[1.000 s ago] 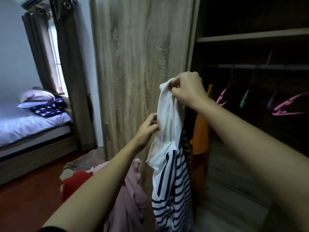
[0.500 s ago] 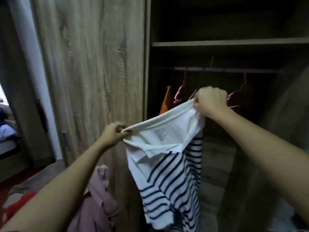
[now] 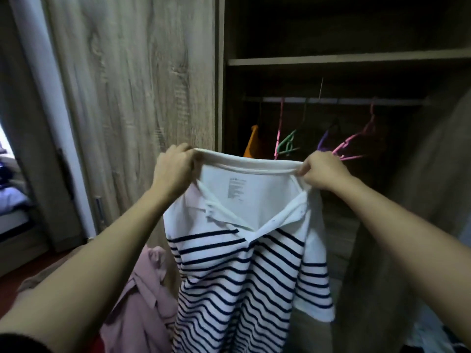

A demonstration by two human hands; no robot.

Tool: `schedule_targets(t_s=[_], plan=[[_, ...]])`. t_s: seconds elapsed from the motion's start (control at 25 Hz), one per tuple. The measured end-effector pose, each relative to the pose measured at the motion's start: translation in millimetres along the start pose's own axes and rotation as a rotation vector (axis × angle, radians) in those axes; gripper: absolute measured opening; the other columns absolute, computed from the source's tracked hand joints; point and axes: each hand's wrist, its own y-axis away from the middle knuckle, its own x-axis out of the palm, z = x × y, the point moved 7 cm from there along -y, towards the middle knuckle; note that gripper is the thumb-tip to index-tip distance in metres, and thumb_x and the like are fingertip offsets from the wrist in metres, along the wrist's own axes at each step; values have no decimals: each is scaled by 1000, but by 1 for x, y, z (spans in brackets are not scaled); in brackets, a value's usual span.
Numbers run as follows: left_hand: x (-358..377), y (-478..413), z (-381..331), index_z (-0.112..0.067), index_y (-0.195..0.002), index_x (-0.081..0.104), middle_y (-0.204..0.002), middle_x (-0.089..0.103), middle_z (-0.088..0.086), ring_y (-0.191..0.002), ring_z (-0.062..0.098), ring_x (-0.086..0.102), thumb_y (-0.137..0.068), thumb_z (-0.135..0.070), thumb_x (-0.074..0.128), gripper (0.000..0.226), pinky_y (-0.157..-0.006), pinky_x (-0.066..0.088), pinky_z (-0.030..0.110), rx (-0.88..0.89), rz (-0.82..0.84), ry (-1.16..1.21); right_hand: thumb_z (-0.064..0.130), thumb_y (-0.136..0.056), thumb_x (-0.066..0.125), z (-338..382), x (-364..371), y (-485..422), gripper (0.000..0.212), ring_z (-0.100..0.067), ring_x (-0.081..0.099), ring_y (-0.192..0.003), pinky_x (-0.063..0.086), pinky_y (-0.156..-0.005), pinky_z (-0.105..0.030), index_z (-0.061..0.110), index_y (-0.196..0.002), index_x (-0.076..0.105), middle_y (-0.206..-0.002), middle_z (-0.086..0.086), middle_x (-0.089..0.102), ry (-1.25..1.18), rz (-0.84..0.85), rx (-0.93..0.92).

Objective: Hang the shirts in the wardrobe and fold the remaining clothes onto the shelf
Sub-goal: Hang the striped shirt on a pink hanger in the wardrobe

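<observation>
A white polo shirt with navy stripes (image 3: 244,271) hangs spread out in front of me, its collar stretched level and the inside label facing me. My left hand (image 3: 175,171) grips the collar's left end and my right hand (image 3: 322,173) pinches its right end. Behind the shirt is the open wardrobe, where a metal rail (image 3: 339,100) carries green (image 3: 288,143), purple (image 3: 325,140) and pink hangers (image 3: 351,146), all bare. An orange garment (image 3: 252,143) hangs at the rail's left end, mostly hidden by the shirt. A wooden shelf (image 3: 344,59) runs above the rail.
The closed wardrobe door (image 3: 137,98) stands to the left. A pink garment (image 3: 142,301) lies heaped below my left arm. A bed (image 3: 10,200) shows at the far left edge. More cloth (image 3: 428,332) lies at the lower right, beside the opened door panel (image 3: 420,225).
My left hand rose and both hands pulled apart, so the collar went from slanted and bunched to level and stretched wide. The view turned right toward the wardrobe interior.
</observation>
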Motion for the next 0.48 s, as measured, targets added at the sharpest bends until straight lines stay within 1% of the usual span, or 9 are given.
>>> schedule_targets(t_s=[0.04, 0.08, 0.12, 0.2, 0.24, 0.28, 0.36, 0.4, 0.48], plan=[[11, 6, -1, -6, -109, 61, -106, 57, 16, -91, 37, 54, -83, -9, 52, 27, -65, 30, 37, -39, 75, -120, 12, -78, 60, 2, -4, 1, 28, -33, 62, -104, 52, -91, -41, 26, -97, 75, -113, -7, 68, -1, -13, 3], [24, 16, -1, -5, -116, 53, -113, 52, 15, -95, 37, 54, -85, -11, 52, 32, -65, 31, 40, -79, 178, -175, 12, -80, 60, 2, -5, 2, 27, -33, 61, -106, 51, -91, -42, 25, -99, 74, -115, -8, 67, 4, -33, 13], [35, 25, -2, -6, -122, 44, -116, 46, 14, -96, 36, 54, -85, -11, 53, 39, -65, 36, 43, -111, 279, -171, 13, -82, 60, 1, -5, 3, 27, -34, 60, -107, 51, -91, -43, 23, -103, 73, -117, -9, 65, 16, -56, 30], [55, 38, 2, -17, -130, 32, -114, 40, 11, -93, 30, 55, -81, -11, 63, 58, -69, 47, 40, -135, 461, -118, 13, -83, 60, -3, 5, 8, 30, -35, 58, -110, 51, -91, -43, 16, -112, 68, -121, -11, 60, 78, -51, 67], [60, 40, 2, -21, -130, 33, -112, 43, 10, -91, 27, 55, -79, -13, 66, 61, -70, 49, 37, -115, 541, -112, 14, -83, 61, -7, 15, 11, 32, -35, 57, -112, 51, -91, -42, 13, -114, 66, -122, -12, 58, 122, 9, 86], [62, 40, 4, -22, -128, 42, -110, 51, 9, -91, 26, 57, -81, -14, 65, 53, -71, 49, 34, -100, 603, -111, 16, -83, 62, -12, 26, 14, 32, -35, 57, -112, 51, -92, -41, 13, -114, 66, -122, -12, 58, 152, 96, 101], [56, 32, 7, -15, -110, 61, -105, 61, 8, -94, 26, 59, -85, -12, 57, 25, -70, 43, 30, -108, 630, -116, 18, -81, 64, -20, 40, 19, 25, -32, 61, -108, 52, -91, -35, 16, -105, 72, -117, -11, 64, 151, 240, 111], [50, 27, 9, -13, -105, 64, -105, 63, 9, -97, 27, 58, -86, -11, 55, 21, -70, 40, 28, -133, 603, -102, 18, -80, 65, -21, 39, 20, 21, -30, 63, -105, 52, -90, -33, 18, -99, 74, -113, -10, 67, 124, 263, 111], [41, 19, 7, -13, -104, 66, -108, 63, 11, -100, 28, 57, -87, -10, 54, 21, -71, 36, 28, -166, 551, -106, 16, -79, 66, -24, 31, 20, 17, -31, 64, -101, 53, -87, -32, 19, -93, 76, -109, -11, 68, 51, 207, 119]])
